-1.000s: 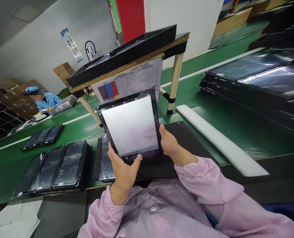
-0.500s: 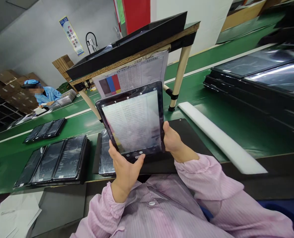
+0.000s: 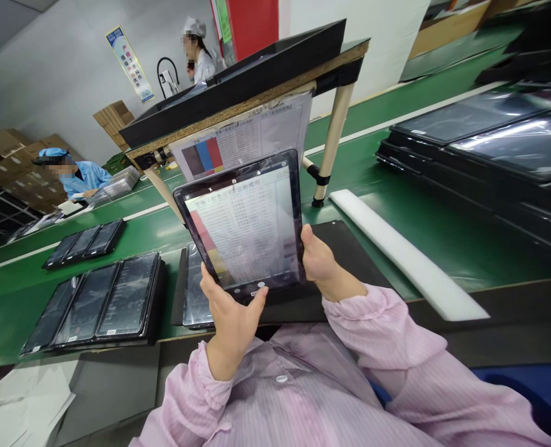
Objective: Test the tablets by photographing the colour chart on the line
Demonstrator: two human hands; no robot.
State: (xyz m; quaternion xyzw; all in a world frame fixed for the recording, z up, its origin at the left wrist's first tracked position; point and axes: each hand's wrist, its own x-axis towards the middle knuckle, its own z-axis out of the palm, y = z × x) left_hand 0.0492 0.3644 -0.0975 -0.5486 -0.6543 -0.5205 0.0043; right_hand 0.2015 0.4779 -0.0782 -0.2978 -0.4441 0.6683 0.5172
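Observation:
Both my hands hold a black-framed tablet (image 3: pixel 242 230) upright and slightly tilted, its lit screen in camera mode with the printed sheet in it. My left hand (image 3: pixel 231 316) grips the lower left corner, thumb by the round shutter button at the bottom edge. Around the right edge my right hand (image 3: pixel 322 257) is closed. Behind the tablet a printed sheet (image 3: pixel 280 127) with colour blocks hangs under a small raised shelf (image 3: pixel 238 87). Below lies a black mat (image 3: pixel 350 254), and another tablet (image 3: pixel 195 288) rests partly hidden at its left.
Film-covered tablets in black trays (image 3: pixel 108 298) lie at left; stacked trays (image 3: pixel 480 143) stand at right. A white foam strip (image 3: pixel 406 251) crosses the green bench (image 3: pixel 378 205). White papers (image 3: pixel 28 403) are at lower left. A person in blue (image 3: pixel 87 177) sits beyond; another (image 3: pixel 203 62) stands behind the shelf.
On the tablet's screen the sheet's picture has become sharper and shifted, showing its heading and red block. A person in white has come into view behind the shelf. My grip is unchanged.

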